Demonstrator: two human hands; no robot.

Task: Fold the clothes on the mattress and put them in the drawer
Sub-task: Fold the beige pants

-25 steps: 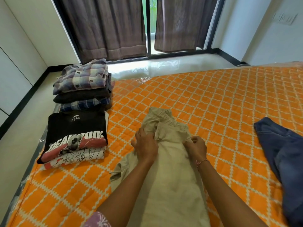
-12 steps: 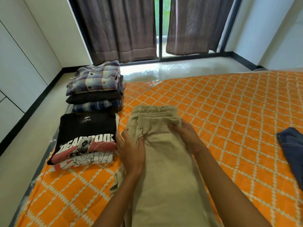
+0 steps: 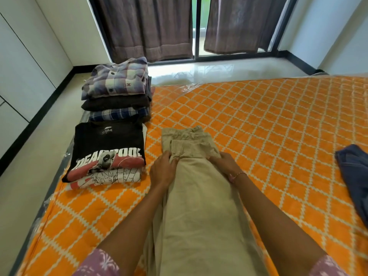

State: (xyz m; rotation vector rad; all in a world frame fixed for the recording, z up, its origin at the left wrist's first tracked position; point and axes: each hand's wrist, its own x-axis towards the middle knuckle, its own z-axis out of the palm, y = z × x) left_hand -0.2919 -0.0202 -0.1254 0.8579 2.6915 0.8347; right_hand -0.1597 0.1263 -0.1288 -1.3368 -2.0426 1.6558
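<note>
- Head view, the room: an orange mattress (image 3: 268, 124) with a white diamond pattern lies low on a pale glossy floor, under a clear plastic cover that shows at its far and left edges. Behind it hang brown curtains (image 3: 147, 26) over a dark-framed glass door, with white walls on both sides.
- Head view, what looks done: two stacks sit along the mattress's left edge. The far stack is topped by a pale plaid shirt (image 3: 116, 78), with a dark garment and a blue plaid one under it. The near stack is topped by a black printed T-shirt (image 3: 108, 150) over a white printed one. Both stacks look neatly folded.
- Head view, what is in hand: the beige trousers (image 3: 199, 206) lie lengthwise in the middle of the mattress, waistband at the far end, legs laid together and running toward the person. They seem halved along their length but not yet folded across.
- Head view, what is left: a blue denim garment (image 3: 356, 176) lies crumpled at the right edge, well apart from the trousers, and is unfolded. No drawer is in view, so by my reading the putting-away has not begun.
- Head view, the hands: the left hand (image 3: 162, 170) pinches the trousers' left edge just below the waistband, fingers curled into the cloth. The right hand (image 3: 225, 163), a thin bracelet at its wrist, grips the right edge at the same level, fingers bent over the fabric. Both hold the trousers and nothing else.
</note>
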